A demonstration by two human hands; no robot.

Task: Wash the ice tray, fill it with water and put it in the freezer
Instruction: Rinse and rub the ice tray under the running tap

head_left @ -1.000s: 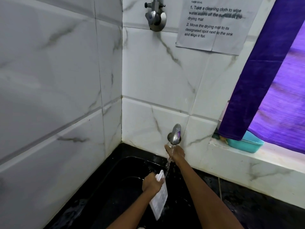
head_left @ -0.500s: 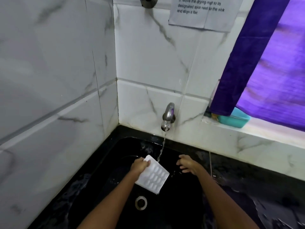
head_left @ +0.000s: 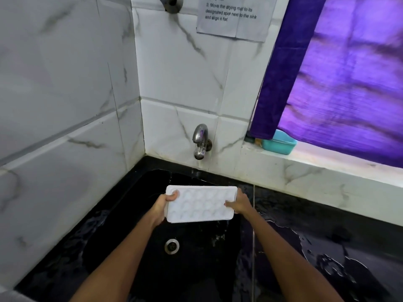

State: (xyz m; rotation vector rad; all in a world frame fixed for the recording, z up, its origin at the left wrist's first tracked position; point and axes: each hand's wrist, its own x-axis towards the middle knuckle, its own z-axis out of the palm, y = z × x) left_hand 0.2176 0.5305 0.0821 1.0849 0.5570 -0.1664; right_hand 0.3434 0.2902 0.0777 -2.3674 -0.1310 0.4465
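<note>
White tray (head_left: 200,203) clamped at both short ends, your left hand (head_left: 162,204) and right hand (head_left: 239,203) gripping it, cavities up, roughly level, above black sink (head_left: 113,243), below tap (head_left: 200,140), drain (head_left: 171,246) underneath, wet counter (head_left: 327,236) rightward.

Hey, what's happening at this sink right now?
A person is holding a white ice tray level over a black sink, the left hand gripping its left end and the right hand its right end. The tray sits a little in front of and below the wall tap, with its cavities facing up. Only a few drops show under the spout, no clear stream. The counter to the right of the sink is wet.
</note>
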